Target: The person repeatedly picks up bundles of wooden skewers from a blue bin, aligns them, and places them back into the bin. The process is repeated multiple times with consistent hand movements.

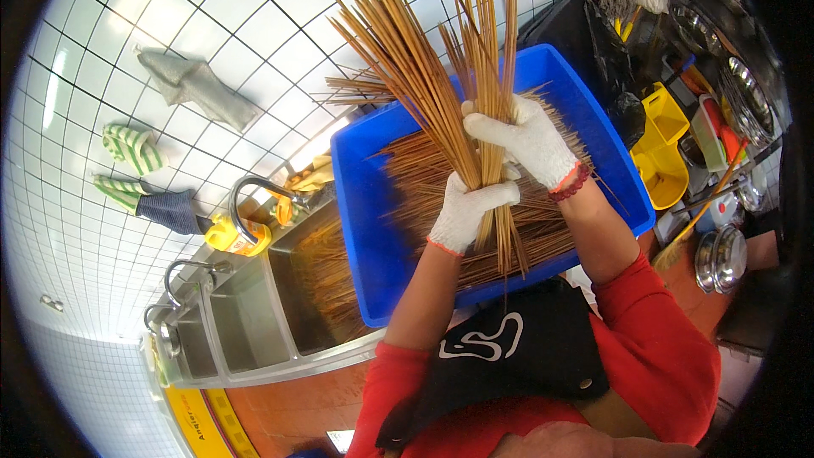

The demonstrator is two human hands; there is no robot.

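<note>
My left hand [474, 207], in a white knit glove, grips the lower part of a thick bundle of thin wooden sticks [407, 63]. Just above and to its right, my gloved right hand [524, 133] is closed around a smaller upright part of the sticks, its thumb across them. Both hands are over a blue plastic tub [604, 114], where many more loose sticks [432, 159] lie in a heap. The fingertips of both hands are partly hidden behind the sticks.
Left of the tub runs a steel sink [248, 318] with sticks in the nearest basin, curved faucets [238, 197] and a yellow jug [222, 235]. Cloths [197, 86] hang on the tiled wall. At right are a yellow mop bucket [658, 172], a broom [674, 248] and metal lids [728, 261].
</note>
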